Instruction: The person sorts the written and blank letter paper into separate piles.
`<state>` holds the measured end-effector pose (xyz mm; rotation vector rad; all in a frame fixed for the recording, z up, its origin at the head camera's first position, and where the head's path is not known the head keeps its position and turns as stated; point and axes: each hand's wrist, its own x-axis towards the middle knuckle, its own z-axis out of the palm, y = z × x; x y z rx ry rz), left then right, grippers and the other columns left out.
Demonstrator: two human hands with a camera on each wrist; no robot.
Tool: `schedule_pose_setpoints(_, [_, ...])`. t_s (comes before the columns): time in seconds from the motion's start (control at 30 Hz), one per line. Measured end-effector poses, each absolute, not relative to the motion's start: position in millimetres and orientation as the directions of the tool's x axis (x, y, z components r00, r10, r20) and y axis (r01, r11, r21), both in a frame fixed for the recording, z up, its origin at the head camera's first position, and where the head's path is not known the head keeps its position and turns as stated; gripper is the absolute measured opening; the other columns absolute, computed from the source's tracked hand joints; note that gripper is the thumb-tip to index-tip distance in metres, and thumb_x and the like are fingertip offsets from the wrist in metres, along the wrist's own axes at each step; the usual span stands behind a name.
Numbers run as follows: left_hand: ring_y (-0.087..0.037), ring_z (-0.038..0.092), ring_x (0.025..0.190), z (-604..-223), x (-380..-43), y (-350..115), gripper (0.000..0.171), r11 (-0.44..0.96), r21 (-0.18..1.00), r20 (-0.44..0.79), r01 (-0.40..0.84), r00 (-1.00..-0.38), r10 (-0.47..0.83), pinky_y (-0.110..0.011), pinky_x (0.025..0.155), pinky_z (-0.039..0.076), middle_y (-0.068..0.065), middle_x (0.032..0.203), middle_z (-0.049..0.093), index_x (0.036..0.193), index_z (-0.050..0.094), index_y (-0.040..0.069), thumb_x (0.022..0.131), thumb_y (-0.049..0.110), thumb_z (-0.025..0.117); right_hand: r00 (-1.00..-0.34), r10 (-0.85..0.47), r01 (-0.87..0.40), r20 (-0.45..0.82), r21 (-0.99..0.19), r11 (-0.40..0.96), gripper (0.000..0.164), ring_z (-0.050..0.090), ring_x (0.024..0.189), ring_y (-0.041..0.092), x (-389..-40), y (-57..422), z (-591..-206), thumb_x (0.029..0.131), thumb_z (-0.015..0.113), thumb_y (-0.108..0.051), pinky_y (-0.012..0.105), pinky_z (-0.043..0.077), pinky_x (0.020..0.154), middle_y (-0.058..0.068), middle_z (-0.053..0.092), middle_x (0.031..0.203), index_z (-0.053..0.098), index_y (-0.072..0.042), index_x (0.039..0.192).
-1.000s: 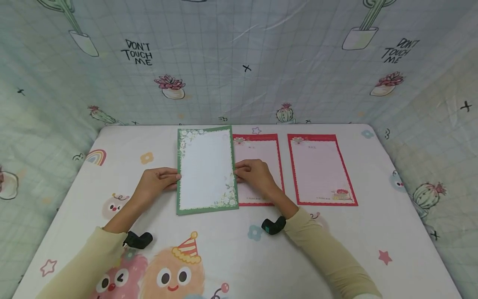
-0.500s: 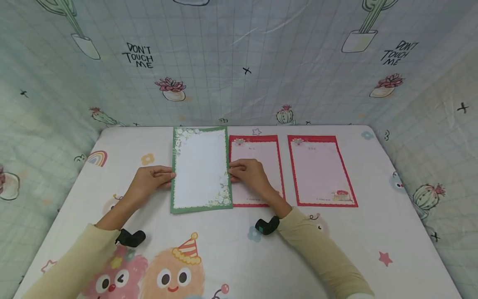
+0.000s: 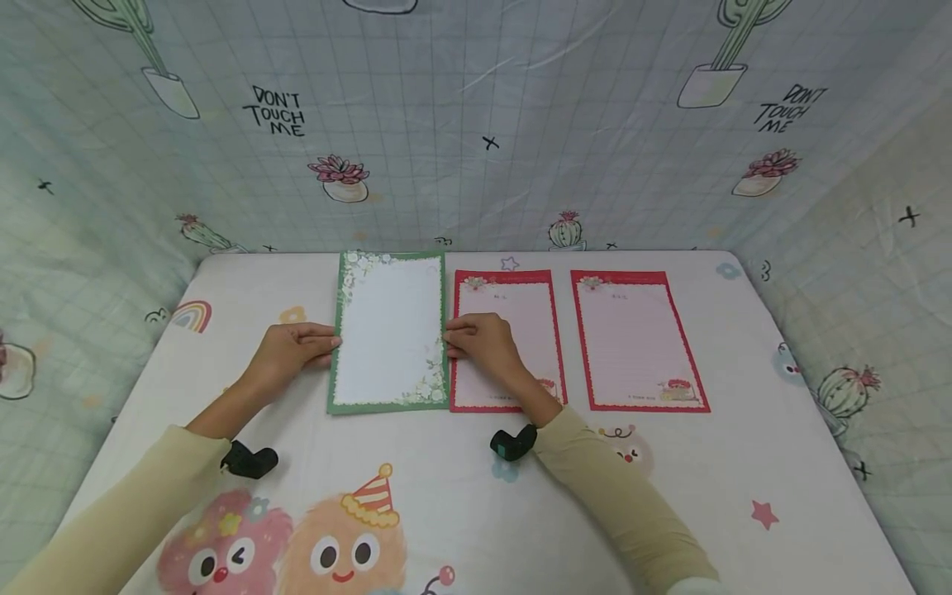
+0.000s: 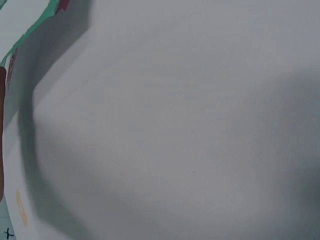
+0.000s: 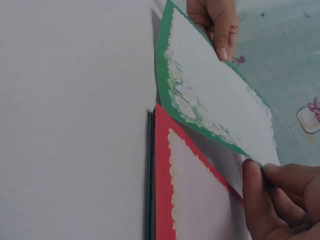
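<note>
Left hand point(image 3: 286, 355) and right hand point(image 3: 487, 343) pinch opposite long edges of a thin, rectangular white paper sheet with a green, flower-trimmed border point(image 3: 390, 330), left of centre in the head view. From the right wrist, its flat face looks raised, with the floral edge slanting over the corner of a layered pad with a scalloped red border and pale pink, lined face point(image 5: 165, 200). Right of centre lies a matching red-bordered pink sheet point(image 3: 640, 343), flat on the smooth white tabletop point(image 3: 446, 463).
</note>
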<state>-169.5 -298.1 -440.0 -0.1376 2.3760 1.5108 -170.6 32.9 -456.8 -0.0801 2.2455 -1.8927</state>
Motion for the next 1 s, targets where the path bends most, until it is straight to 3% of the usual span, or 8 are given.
schedule_pose_setpoints(0.37, [0.001, 0.071, 0.085, -445, -174, -303, 0.049, 0.349, 0.901, -0.308, -0.258, -0.946, 0.096, -0.023, 0.081, 0.060, 0.016, 0.094, 0.073, 0.134, 0.059, -0.010, 0.099, 0.023, 0.070, -0.986, -0.123, 0.087, -0.115, -0.973, 0.215, 0.020, 0.076, 0.071, 0.019, -178, 22, -462, 0.095, 0.073, -0.011, 0.027, 0.062, 0.069, 0.012, 0.077, 0.096, 0.076, 0.001, 0.110])
schedule_pose_setpoints(1.0, [-0.001, 0.072, 0.083, -451, -180, -308, 0.047, 0.344, 0.892, -0.348, -0.293, -0.931, 0.107, -0.022, 0.078, 0.061, 0.013, 0.093, 0.073, 0.133, 0.057, -0.012, 0.101, 0.020, 0.067, -0.979, -0.146, 0.105, -0.142, -0.967, 0.231, 0.019, 0.075, 0.067, 0.017, -181, 15, -462, 0.095, 0.073, -0.008, 0.026, 0.062, 0.066, 0.012, 0.076, 0.084, 0.076, 0.004, 0.109])
